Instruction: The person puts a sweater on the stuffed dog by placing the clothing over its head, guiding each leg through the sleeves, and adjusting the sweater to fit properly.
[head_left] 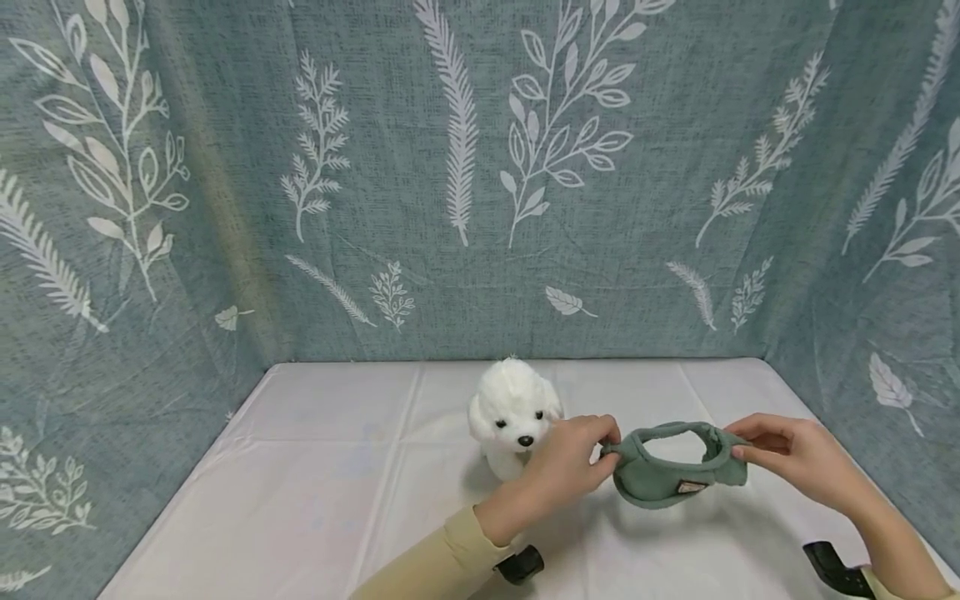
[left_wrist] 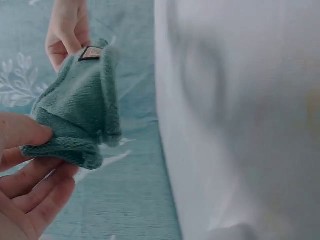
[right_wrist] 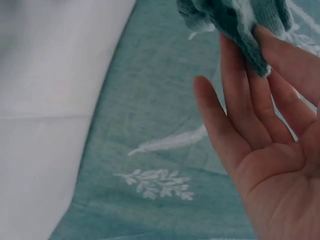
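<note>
A small green knitted toy sweater (head_left: 660, 485) with a stitched label hangs between my two hands above the table, its round opening facing up. My left hand (head_left: 566, 458) pinches one end of it between thumb and fingers. At the opposite end, my right hand (head_left: 806, 458) grips the knit the same way. In the left wrist view the sweater (left_wrist: 75, 102) stretches from one hand to the other, and in the right wrist view only its edge (right_wrist: 257, 55) shows between thumb and fingers. A white plush dog (head_left: 513, 396) stands just behind my left hand, which partly covers it.
A white cloth covers the table (head_left: 300, 483). Blue-green curtains (head_left: 375, 167) with white leaf prints rise at its back and both sides. Black wrist mounts (head_left: 520, 565) sit below my forearms.
</note>
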